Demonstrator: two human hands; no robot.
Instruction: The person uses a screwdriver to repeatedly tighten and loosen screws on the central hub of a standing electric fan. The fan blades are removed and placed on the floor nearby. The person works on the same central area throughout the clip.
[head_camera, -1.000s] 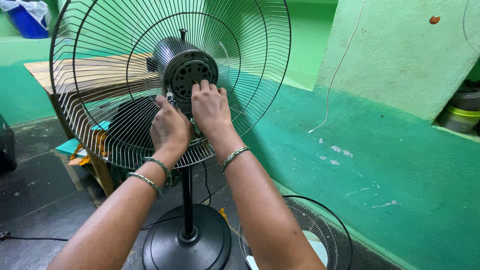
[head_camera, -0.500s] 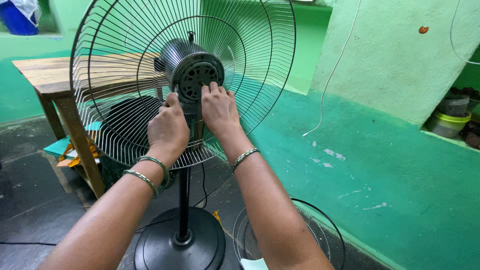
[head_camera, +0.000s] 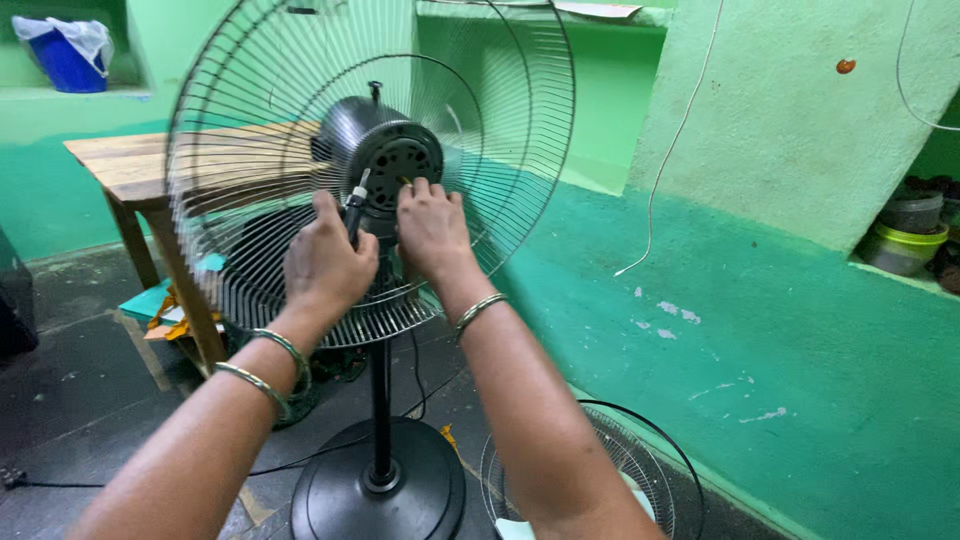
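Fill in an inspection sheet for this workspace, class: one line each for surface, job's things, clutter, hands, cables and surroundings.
Surface: dark floor, scuffed; wooden table behind the fan.
Job's things: pedestal fan with rear wire guard fitted, motor exposed, no blades on it; a second wire guard lies on the floor.
Clutter: scraps under the table; blue bucket on a ledge; bowls in a niche.
Hands: left hand grips a screwdriver at the motor; right hand touches the motor face.
Cables: black cord on the floor; white wire down the wall.
Surroundings: green painted walls.
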